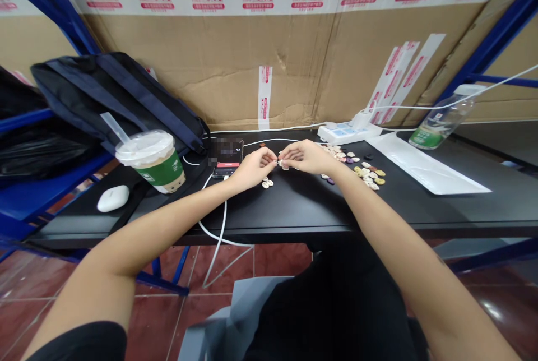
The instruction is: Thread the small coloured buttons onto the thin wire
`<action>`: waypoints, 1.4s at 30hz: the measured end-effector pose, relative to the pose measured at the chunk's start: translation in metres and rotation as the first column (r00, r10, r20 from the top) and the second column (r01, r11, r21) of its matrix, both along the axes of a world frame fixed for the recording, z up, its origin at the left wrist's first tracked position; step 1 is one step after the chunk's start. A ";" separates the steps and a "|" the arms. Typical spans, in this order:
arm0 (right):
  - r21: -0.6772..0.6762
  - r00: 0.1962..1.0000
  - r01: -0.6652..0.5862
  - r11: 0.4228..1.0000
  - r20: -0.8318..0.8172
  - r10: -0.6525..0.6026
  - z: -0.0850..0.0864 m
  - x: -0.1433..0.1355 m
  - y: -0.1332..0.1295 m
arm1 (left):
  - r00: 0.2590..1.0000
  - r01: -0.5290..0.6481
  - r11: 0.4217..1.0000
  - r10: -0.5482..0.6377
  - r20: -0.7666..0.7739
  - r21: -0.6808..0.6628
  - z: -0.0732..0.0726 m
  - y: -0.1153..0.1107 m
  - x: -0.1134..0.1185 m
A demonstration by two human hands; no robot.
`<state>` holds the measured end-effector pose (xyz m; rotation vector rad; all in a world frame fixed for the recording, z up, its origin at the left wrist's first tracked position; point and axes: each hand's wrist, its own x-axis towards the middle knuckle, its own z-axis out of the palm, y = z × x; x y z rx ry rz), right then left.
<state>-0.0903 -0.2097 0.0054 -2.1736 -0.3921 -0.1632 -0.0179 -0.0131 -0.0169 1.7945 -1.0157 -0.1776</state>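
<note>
Over the black table, my left hand (254, 169) and my right hand (307, 157) meet fingertip to fingertip, both closed in a pinch. A small pale piece (284, 165) shows at the fingertips of my right hand. What the left fingers pinch is too small to make out. Just below my left hand lie a few small cream oval pieces (267, 183). Beyond and to the right of my right hand, a loose spread of cream pieces (336, 153) lies on the table, with yellowish pieces (370, 175) and some purple ones among them. My right hand hides part of the spread.
A phone (229, 156) with a white cable (224, 221) lies left of my hands. Farther left stand a lidded drink cup (162, 167), a white earbud case (113, 198) and a backpack (126, 92). Rightward are a power strip (347, 132), a white packet (424, 162) and a tilted bottle (441, 120).
</note>
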 end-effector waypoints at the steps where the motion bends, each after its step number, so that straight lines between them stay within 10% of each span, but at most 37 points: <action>1: 0.004 1.000 -0.009 1.000 -0.001 0.009 0.000 0.000 0.000 | 1.000 0.004 1.000 -0.004 -0.002 -0.003 0.000 0.000 0.000; 42: 0.248 0.999 -0.041 0.968 -0.007 0.045 -0.002 -0.001 -0.002 | 0.997 0.075 0.984 -0.080 -0.024 -0.165 0.004 0.003 -0.001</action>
